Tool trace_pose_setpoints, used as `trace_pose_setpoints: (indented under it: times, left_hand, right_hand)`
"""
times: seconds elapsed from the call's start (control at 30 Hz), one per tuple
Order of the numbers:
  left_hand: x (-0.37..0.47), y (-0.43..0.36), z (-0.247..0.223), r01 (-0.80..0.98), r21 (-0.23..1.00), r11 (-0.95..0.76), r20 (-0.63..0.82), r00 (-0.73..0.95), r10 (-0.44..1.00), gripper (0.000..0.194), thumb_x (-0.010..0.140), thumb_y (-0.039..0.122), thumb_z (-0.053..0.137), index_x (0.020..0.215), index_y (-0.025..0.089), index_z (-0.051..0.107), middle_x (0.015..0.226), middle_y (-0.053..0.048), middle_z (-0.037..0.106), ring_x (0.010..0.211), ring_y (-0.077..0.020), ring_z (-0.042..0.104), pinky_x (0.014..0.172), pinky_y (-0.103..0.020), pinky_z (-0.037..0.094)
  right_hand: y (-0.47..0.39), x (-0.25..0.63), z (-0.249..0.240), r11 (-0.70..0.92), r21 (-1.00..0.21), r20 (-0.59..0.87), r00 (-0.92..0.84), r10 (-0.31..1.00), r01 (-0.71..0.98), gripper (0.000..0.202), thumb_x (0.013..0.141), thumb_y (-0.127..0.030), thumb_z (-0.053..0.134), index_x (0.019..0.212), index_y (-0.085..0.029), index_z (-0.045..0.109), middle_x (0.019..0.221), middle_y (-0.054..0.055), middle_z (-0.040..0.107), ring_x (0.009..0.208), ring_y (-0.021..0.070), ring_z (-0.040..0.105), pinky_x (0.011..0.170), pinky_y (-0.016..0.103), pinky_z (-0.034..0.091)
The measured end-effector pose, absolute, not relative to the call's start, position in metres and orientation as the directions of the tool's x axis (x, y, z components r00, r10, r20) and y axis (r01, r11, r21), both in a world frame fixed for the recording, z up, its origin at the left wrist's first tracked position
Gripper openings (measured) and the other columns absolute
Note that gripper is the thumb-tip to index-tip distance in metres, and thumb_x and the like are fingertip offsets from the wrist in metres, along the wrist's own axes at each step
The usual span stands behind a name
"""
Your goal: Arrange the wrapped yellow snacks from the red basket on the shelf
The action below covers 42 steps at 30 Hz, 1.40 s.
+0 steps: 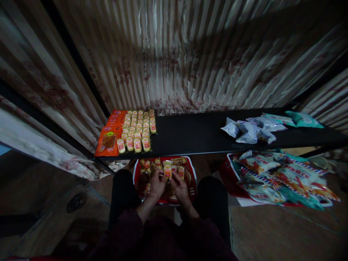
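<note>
Over a red basket (193, 177) between my knees, both hands hold small wrapped snack cakes. My left hand (157, 185) has its fingers closed at the left edge of a yellow wrapped snack cake (168, 171) with a red and white label. On the other side, my right hand (178, 186) grips the cakes from the right, its thumb near the front one's lower edge. More wrapped cakes (146, 165) lie loose in the basket. Rows of the same cakes (137, 144) stand on the black shelf above, beside flat orange packets (108, 136).
The black shelf (187, 134) runs across in front of me. Silver and teal snack bags (247, 132) lie on its right part. Below them, a second red basket (228, 174) is heaped with chip bags (290, 177). A striped sheet (168, 54) hangs behind the shelf.
</note>
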<state>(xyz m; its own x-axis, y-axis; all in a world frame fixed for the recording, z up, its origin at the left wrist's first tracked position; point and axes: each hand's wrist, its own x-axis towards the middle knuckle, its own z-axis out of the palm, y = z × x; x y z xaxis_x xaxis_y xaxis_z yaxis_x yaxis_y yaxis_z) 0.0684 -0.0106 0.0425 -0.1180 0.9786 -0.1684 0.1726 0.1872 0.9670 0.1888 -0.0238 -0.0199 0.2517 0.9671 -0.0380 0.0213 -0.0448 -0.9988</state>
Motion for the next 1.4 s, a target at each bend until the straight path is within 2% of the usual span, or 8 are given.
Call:
trace_pose_setpoints:
  times: [0.27,0.43,0.6,0.77,1.03,1.2,1.4]
  left_hand:
    - [0.073,0.005,0.068,0.168,0.983,0.078,-0.041,-0.211,0.977,0.010,0.073,0.016,0.057,0.080,0.023,0.055,0.083,-0.002,0.061,0.078,-0.0171,0.056,0.079,-0.029,0.040]
    - [0.071,0.022,0.084,0.322,0.947,-0.018,0.087,-0.202,0.976,0.008,0.080,0.022,0.048,0.085,0.020,0.053,0.085,-0.003,0.062,0.079,-0.0161,0.058,0.079,-0.031,0.044]
    - [0.070,0.040,0.092,0.391,0.920,-0.036,0.134,-0.227,0.964,0.009,0.081,0.022,0.046,0.086,0.019,0.053,0.086,-0.004,0.063,0.080,-0.0159,0.060,0.078,-0.032,0.047]
    - [0.069,0.052,0.092,0.442,0.895,-0.068,0.192,-0.244,0.951,0.016,0.078,0.016,0.046,0.091,0.017,0.056,0.093,-0.007,0.062,0.088,-0.0172,0.059,0.083,-0.034,0.047]
    - [0.071,0.066,0.093,0.511,0.858,-0.056,0.195,-0.224,0.955,0.039,0.073,0.005,0.041,0.108,0.016,0.055,0.106,-0.010,0.059,0.101,-0.0181,0.056,0.095,-0.034,0.043]
    - [0.072,0.071,0.095,0.503,0.863,-0.056,0.191,-0.221,0.956,0.042,0.074,0.007,0.041,0.114,0.014,0.053,0.115,-0.012,0.057,0.111,-0.0195,0.052,0.102,-0.036,0.039]
    - [0.072,0.079,0.096,0.493,0.869,-0.052,0.188,-0.231,0.955,0.042,0.075,0.007,0.040,0.115,0.011,0.054,0.117,-0.014,0.057,0.114,-0.0196,0.051,0.103,-0.035,0.038]
  right_hand:
    - [-0.001,0.178,0.030,0.039,-0.998,0.027,0.229,0.973,-0.048,0.048,0.072,-0.045,0.064,0.114,-0.020,0.062,0.117,0.009,0.064,0.106,0.0257,0.061,0.094,0.042,0.048]
    - [0.020,0.176,0.058,0.104,-0.994,0.106,0.207,0.973,0.023,0.044,0.074,-0.043,0.063,0.111,-0.020,0.062,0.112,0.009,0.066,0.101,0.0232,0.062,0.088,0.037,0.051]
    - [0.041,0.175,0.072,0.132,-0.983,0.155,0.189,0.970,0.127,0.041,0.076,-0.041,0.060,0.111,-0.018,0.062,0.107,0.009,0.068,0.097,0.0221,0.063,0.088,0.037,0.049]
    - [0.057,0.172,0.076,0.112,-0.969,0.153,0.182,0.971,0.220,0.039,0.079,-0.037,0.056,0.113,-0.020,0.060,0.111,0.009,0.067,0.098,0.0216,0.063,0.087,0.036,0.049]
    - [0.084,0.166,0.084,0.135,-0.924,0.207,0.172,0.963,0.358,0.037,0.081,-0.035,0.052,0.114,-0.019,0.060,0.108,0.008,0.068,0.096,0.0209,0.063,0.089,0.035,0.047]
    - [0.103,0.162,0.079,0.144,-0.908,0.226,0.171,0.959,0.394,0.036,0.082,-0.033,0.050,0.112,-0.018,0.061,0.106,0.008,0.069,0.091,0.0202,0.064,0.087,0.035,0.049]
    - [0.119,0.158,0.070,0.159,-0.895,0.252,0.176,0.952,0.417,0.035,0.081,-0.032,0.050,0.111,-0.018,0.062,0.109,0.009,0.067,0.096,0.0206,0.063,0.090,0.036,0.048]
